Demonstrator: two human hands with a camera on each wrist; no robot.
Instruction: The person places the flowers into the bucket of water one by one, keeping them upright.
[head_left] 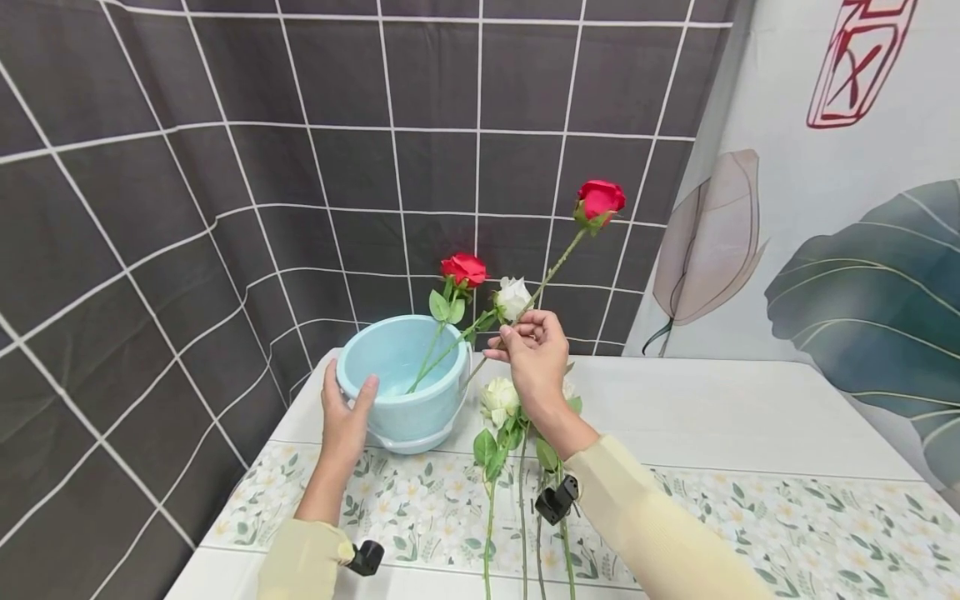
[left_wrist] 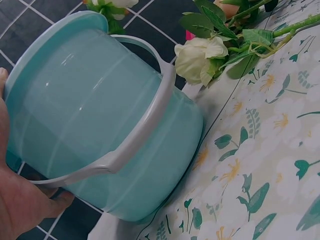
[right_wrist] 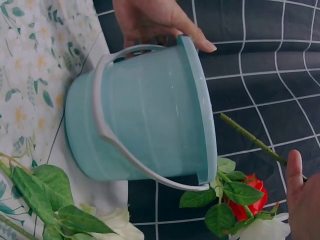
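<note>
A light blue bucket (head_left: pixel 412 417) stands on the table, its pale handle (left_wrist: pixel 145 127) hanging down the near side. My left hand (head_left: pixel 345 433) holds it at the left rim, the thumb near the front. Right of the bucket, my right hand (head_left: pixel 542 367) pinches the stem of a red rose (head_left: pixel 600 202), tilted with its bloom up to the right. In the right wrist view the lower stem end (right_wrist: pixel 250 137) shows above the bucket's opening. Inside the bucket lean another red rose (head_left: pixel 463 269) and a white rose (head_left: pixel 513 298).
Several stems lie on the table below my right arm, with a white rose (head_left: pixel 498 400) at their far end. A floral runner (head_left: pixel 750 508) crosses the white table (head_left: pixel 720 408). Behind hangs a dark, white-gridded cloth (head_left: pixel 435 75), with a leaf-printed curtain (head_left: pixel 795 167) at right.
</note>
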